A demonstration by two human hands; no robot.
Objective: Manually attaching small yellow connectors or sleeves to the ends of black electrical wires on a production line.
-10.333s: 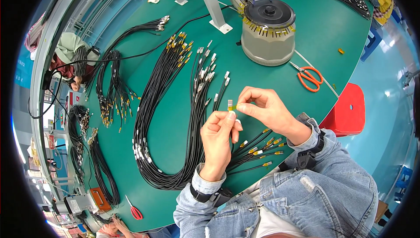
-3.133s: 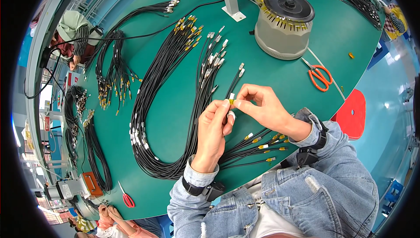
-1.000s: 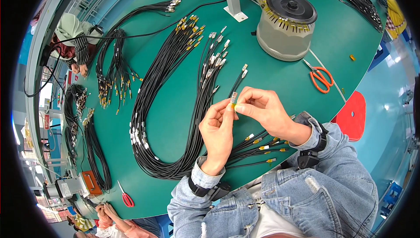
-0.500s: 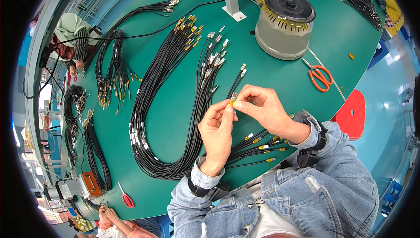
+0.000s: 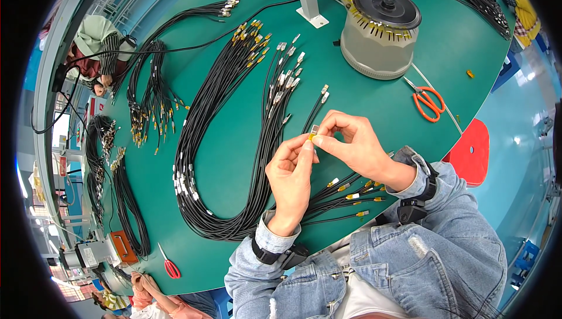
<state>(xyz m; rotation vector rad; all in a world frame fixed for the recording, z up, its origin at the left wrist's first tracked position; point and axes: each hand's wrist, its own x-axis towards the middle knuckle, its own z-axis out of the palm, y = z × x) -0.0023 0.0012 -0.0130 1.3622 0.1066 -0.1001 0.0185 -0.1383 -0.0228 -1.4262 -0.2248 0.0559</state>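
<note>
Compared with half a second ago, almost nothing has changed: both hands stay together above the green desk (image 5: 175,225). Going left to right: one red-handled cutter (image 5: 170,267) at the near left, one long bundle of black cables (image 5: 234,143), then the left hand (image 5: 291,176) and right hand (image 5: 351,143), both pinching one small yellow-tipped connector (image 5: 313,133). Farther right are one grey round machine (image 5: 379,29) and one pair of orange scissors (image 5: 428,103).

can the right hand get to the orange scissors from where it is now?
Probably yes. The right hand is pinching a small connector together with the left hand, so it would have to let go first. The orange scissors lie on bare green table just to its right, nothing between.
</note>
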